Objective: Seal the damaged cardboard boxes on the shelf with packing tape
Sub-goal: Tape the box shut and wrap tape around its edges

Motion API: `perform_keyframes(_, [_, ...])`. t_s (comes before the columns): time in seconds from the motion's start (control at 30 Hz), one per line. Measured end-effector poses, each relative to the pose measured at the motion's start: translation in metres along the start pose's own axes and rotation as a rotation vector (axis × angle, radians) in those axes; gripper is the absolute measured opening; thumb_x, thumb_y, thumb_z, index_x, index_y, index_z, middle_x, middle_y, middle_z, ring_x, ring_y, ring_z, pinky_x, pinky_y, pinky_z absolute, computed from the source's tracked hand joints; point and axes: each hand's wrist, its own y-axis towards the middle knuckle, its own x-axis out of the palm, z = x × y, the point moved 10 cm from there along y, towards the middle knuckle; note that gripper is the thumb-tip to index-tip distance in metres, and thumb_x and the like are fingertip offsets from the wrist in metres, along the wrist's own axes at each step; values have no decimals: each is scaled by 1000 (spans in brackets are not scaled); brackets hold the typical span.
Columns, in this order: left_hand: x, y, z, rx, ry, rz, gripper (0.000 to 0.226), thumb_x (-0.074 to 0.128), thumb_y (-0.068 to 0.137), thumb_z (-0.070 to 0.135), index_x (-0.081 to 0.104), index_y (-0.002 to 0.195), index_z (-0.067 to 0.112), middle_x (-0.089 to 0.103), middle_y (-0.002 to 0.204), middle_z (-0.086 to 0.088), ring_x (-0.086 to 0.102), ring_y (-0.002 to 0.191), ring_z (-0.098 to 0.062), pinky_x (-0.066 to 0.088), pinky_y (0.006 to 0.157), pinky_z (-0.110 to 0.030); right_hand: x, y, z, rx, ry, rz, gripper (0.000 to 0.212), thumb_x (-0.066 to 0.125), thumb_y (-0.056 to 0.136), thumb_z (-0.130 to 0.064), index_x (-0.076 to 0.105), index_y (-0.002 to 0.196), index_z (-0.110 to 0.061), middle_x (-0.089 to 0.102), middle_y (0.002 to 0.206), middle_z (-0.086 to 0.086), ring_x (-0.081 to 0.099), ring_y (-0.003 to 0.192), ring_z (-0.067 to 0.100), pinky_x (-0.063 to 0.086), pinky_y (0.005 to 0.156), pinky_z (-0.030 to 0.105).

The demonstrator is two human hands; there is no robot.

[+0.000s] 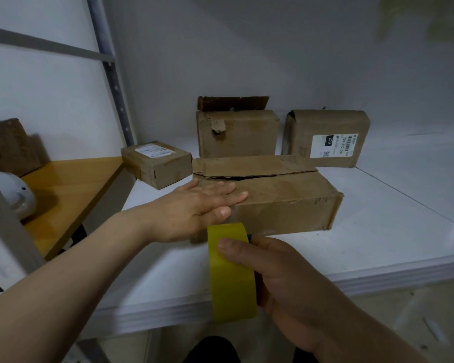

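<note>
A wide, crumpled cardboard box (286, 203) lies at the front of the white shelf (378, 231), its top flaps torn and gaping along the seam. My left hand (194, 208) rests flat on the box's left end, fingers straight on the top and thumb against the front face. My right hand (278, 273) grips a roll of yellow packing tape (232, 273) held on edge just in front of the box, thumb on the roll's outer face. Behind stand three more boxes: a small labelled one (156, 163), one with a raised torn flap (236, 132), and a labelled one (325, 137).
A grey perforated shelf upright (116, 90) rises at the left. Beyond it is a wooden surface (71, 189) with a white rounded appliance (13, 197) and another brown box (9, 148). The white shelf's front edge runs below my hands, with the floor underneath.
</note>
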Motion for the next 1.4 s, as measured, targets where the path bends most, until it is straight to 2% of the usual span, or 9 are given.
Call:
perform_keyframes(0.3, [-14, 2, -12, -125, -133, 176, 76, 51, 99, 54, 5, 158, 47, 10, 169, 6, -9, 150, -1, -6, 126, -39, -8, 2, -8, -78, -64, 74, 53, 75, 72, -46, 72, 110, -9, 72, 110, 22, 71, 95, 30, 56, 82, 40])
perform_keyframes(0.4, [-15, -3, -19, -196, -172, 241, 85, 54, 89, 65, 12, 159, 44, 7, 170, -5, -3, 155, -12, 2, 124, -33, -35, -3, -33, -198, -399, 281, 57, 69, 72, -71, 66, 99, -21, 73, 94, 4, 71, 89, 12, 59, 86, 39])
perform_keyframes(0.47, [-17, -2, -17, -216, -181, 235, 78, 61, 93, 56, 23, 159, 38, 12, 169, -4, 5, 156, -16, 11, 119, -28, -53, -8, -68, -394, -633, 456, 39, 60, 86, -62, 57, 91, -24, 61, 82, -7, 59, 72, -4, 50, 69, 20])
perform_keyframes(0.53, [-20, 0, -14, -209, -182, 234, 72, 64, 96, 46, 31, 157, 31, 19, 167, -1, 8, 155, -14, 13, 113, -22, -54, -4, -99, -594, -909, 534, 21, 56, 97, -46, 57, 94, -26, 55, 86, -13, 55, 78, -2, 41, 65, 17])
perform_keyframes(0.73, [-14, 2, -22, -195, -165, 218, 80, 59, 93, 57, 27, 159, 25, 18, 168, 5, 3, 155, -9, 6, 120, -23, -25, 64, -96, -751, -1352, 218, 30, 53, 101, -35, 69, 118, -16, 70, 114, -1, 61, 109, 18, 44, 87, 29])
perform_keyframes(0.87, [-14, -1, -29, -236, -153, 255, 82, 62, 92, 51, 26, 159, 22, 17, 168, 5, 3, 154, -6, 3, 117, -16, -25, 75, -80, -878, -1460, 281, 46, 45, 96, -40, 76, 111, -10, 74, 117, 9, 68, 113, 28, 56, 94, 41])
perform_keyframes(1.27, [-17, -4, -38, -275, -58, 221, 84, 64, 91, 56, 27, 159, 24, 23, 167, 0, 19, 153, -16, 20, 122, -31, -18, 68, -88, -921, -1456, 267, 33, 53, 100, -34, 76, 109, -12, 75, 112, 7, 69, 103, 26, 55, 86, 35])
perform_keyframes(1.33, [-19, -14, -33, -222, -197, 337, 82, 62, 89, 61, 26, 157, 32, 36, 157, 10, 39, 141, -10, 34, 116, -28, -34, 67, -95, -778, -1258, 248, 30, 55, 102, -35, 71, 125, -21, 71, 124, -3, 66, 109, 17, 49, 90, 28])
perform_keyframes(1.4, [-22, -28, -29, -228, -345, 455, 80, 66, 86, 61, 24, 152, 44, 41, 142, 28, 44, 127, 6, 36, 105, -13, -69, 58, -112, -672, -935, 368, 29, 55, 102, -39, 68, 126, -30, 75, 111, -3, 67, 95, 16, 47, 76, 22])
